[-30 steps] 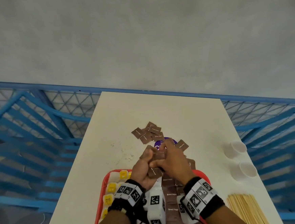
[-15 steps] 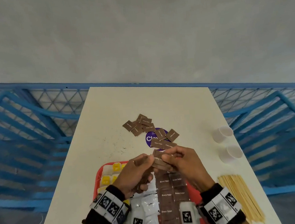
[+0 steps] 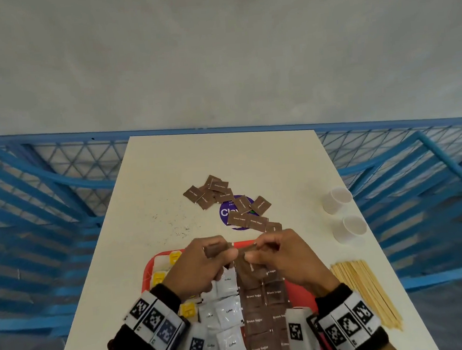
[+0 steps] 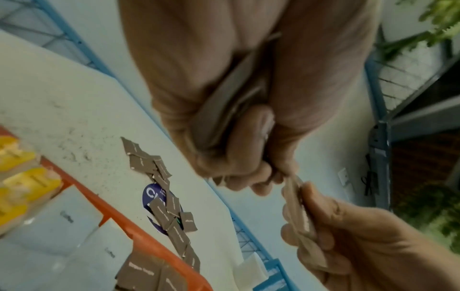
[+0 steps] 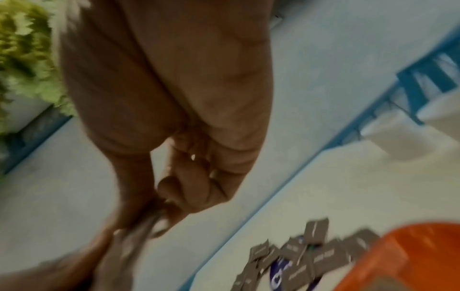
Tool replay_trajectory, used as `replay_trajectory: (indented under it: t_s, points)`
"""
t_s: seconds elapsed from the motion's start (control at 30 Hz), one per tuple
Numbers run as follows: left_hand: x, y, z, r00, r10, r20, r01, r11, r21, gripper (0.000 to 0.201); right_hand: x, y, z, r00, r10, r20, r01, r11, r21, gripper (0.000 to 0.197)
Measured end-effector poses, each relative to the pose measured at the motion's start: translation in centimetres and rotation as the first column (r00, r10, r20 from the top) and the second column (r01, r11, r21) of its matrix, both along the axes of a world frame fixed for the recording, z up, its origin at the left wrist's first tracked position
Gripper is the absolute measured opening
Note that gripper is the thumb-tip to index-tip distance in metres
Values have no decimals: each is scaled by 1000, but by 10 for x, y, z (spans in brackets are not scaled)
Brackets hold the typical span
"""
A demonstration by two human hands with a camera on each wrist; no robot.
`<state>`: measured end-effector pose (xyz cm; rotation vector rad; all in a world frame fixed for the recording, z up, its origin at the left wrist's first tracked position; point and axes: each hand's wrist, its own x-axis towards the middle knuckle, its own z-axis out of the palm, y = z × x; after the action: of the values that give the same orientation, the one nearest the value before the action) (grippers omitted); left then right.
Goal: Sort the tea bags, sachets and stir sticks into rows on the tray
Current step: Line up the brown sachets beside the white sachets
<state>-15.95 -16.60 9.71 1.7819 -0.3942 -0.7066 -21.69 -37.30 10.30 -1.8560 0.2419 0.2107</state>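
Observation:
Both hands hover over the far end of the red tray (image 3: 159, 259). My left hand (image 3: 222, 251) grips a small stack of brown sugar sachets (image 4: 231, 94) in its curled fingers. Close beside it, my right hand (image 3: 255, 251) pinches a brown sachet (image 3: 248, 264) between thumb and fingers. The tray holds yellow tea bags (image 3: 174, 258) at the left, white coffee sachets (image 3: 224, 313) in the middle, and rows of brown sugar sachets (image 3: 256, 320) to their right. Loose brown sachets (image 3: 217, 191) lie on the table beyond the tray. Wooden stir sticks (image 3: 366, 291) lie right of it.
Two white paper cups (image 3: 337, 199) stand near the table's right edge. A round purple sticker (image 3: 227, 212) lies partly under the loose sachets. Dark specks dot the table left of it. Blue metal railing surrounds the white table (image 3: 250, 156).
Both hands drew back from the loose pile to above the tray, carrying brown sachets. The right hand now pinches one sachet next to the left hand's stack.

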Motion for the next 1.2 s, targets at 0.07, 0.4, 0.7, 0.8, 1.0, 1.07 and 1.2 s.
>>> replay_trajectory:
  t_s: [0.07,0.4,0.7,0.8,1.0,1.07,1.2]
  points:
    - [-3,-2,1,997,63,-46,-65,997,-50,26,-4,2,-4,983,-181,-31,183,964,190,10]
    - [-1,-10,-3,977,172,-127,-189,971,-144,17,-25,13,-14,946,-319,-59,318,877,360,34]
    - [20,-35,16,978,-4,-209,-46,972,-232,26,-2,-19,15,945,-311,97,275,921,276,18]
    - [22,-37,12,975,15,-220,-69,969,-239,25,-2,-20,9,936,-347,66,305,887,347,18]
    - [-4,-23,-43,964,102,-245,-104,995,6,21,-23,-19,-47,960,-235,-151,263,943,206,7]
    - [-19,-10,-62,953,182,-242,-162,982,98,24,-31,-18,-71,939,-230,-256,266,957,115,8]
    - [-41,23,-82,903,291,-317,-255,955,151,29,-40,-13,-109,879,-275,-389,320,946,56,8]
